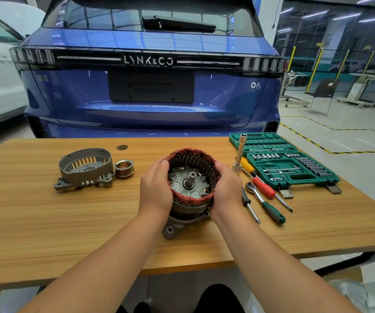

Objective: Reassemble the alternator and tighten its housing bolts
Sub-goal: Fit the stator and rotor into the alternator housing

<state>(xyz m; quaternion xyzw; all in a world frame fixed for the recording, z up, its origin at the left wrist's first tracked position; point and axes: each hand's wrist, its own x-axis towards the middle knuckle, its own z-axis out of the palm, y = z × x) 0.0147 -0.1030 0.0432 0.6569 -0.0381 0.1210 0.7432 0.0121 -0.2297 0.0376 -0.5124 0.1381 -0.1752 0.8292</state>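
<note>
The stator ring (204,164), wound with copper wire, sits over the rotor and its steel shaft (191,179) on the grey rear housing (173,229) at the table's middle. My left hand (154,188) grips the stator's left side and my right hand (227,190) grips its right side. The other grey housing half (84,169) lies open side up at the left, with the grooved pulley (124,168) beside it.
To the right on the wooden table (69,222) lie a ratchet with a green handle (265,204), a red and yellow screwdriver (258,179), a small black screwdriver (249,205), an upright socket extension (240,154) and an open green socket case (288,161). A blue car (150,86) stands behind.
</note>
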